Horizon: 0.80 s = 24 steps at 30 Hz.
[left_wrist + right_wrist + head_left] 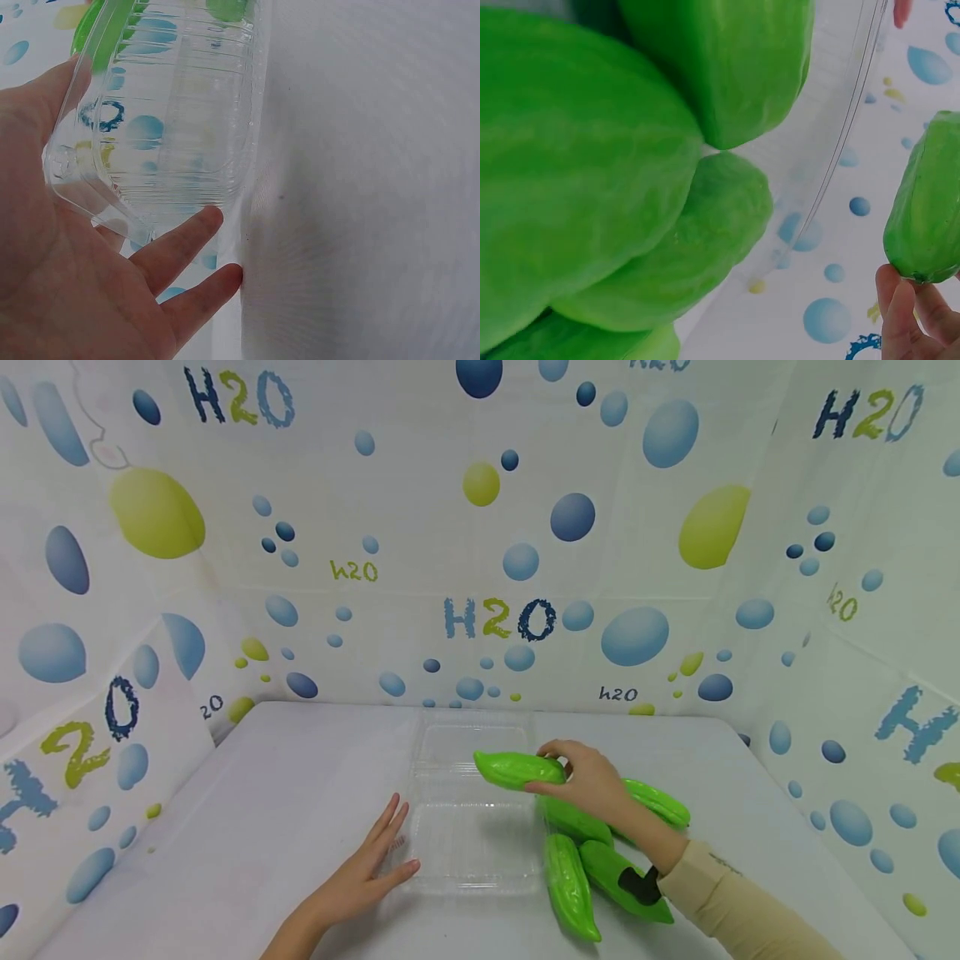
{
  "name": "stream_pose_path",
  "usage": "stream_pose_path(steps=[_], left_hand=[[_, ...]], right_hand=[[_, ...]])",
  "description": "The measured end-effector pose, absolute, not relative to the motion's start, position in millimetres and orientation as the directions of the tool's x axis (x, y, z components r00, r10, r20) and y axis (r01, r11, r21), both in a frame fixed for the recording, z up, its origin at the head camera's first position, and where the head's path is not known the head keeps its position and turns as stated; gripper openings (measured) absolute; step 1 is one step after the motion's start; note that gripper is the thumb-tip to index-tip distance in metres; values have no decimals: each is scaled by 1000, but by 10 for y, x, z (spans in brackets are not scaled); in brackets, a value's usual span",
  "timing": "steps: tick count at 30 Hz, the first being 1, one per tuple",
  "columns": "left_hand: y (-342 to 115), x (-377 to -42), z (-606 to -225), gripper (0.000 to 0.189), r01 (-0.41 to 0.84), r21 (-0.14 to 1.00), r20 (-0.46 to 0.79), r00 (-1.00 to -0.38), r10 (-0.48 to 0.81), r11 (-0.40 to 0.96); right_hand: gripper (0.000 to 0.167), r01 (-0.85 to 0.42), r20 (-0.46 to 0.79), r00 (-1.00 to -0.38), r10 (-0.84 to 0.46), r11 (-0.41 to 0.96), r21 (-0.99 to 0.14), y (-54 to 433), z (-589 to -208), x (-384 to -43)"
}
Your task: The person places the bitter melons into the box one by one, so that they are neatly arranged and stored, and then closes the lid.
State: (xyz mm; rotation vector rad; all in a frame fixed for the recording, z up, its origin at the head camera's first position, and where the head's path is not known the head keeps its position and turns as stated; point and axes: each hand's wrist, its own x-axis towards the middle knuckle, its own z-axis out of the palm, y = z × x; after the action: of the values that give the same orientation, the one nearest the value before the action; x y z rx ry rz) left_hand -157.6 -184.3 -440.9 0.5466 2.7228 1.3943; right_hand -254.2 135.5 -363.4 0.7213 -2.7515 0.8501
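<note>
My right hand (pixel 588 781) pinches a glossy green toy gourd (pixel 510 770) by its blunt end, thumb on one side and fingers on the other. The gourd's pointed tip faces left, in front of the hinge area of a clear plastic clamshell box (pixel 457 843), whose lid (pixel 465 743) lies folded back. Beside the box's left wall is my left hand (pixel 363 868), fingers straight and spread; in the left wrist view its fingertips (pixel 212 217) overlap the box corner. In the right wrist view the held gourd (pixel 930 210) shows at the right edge.
Several more green gourds (pixel 572 889) lie in a loose group along the box's right side, partly under my right forearm. All stands on a white table (pixel 300 793), with walls of white sheeting (pixel 420 527) printed with drops behind and at both sides.
</note>
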Motion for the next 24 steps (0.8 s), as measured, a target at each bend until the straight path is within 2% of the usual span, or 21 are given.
stream_pose_path(steps=[11, 24], left_hand=[[-1842, -1571, -4406, 79, 294, 792, 128, -937, 325, 536], [-1850, -1585, -4426, 79, 292, 779, 128, -941, 315, 555]], right_hand=[[54, -513, 301, -858, -415, 687, -515, 1190, -3643, -2473], [49, -531, 307, -847, -434, 698, -481, 1081, -3681, -2416]])
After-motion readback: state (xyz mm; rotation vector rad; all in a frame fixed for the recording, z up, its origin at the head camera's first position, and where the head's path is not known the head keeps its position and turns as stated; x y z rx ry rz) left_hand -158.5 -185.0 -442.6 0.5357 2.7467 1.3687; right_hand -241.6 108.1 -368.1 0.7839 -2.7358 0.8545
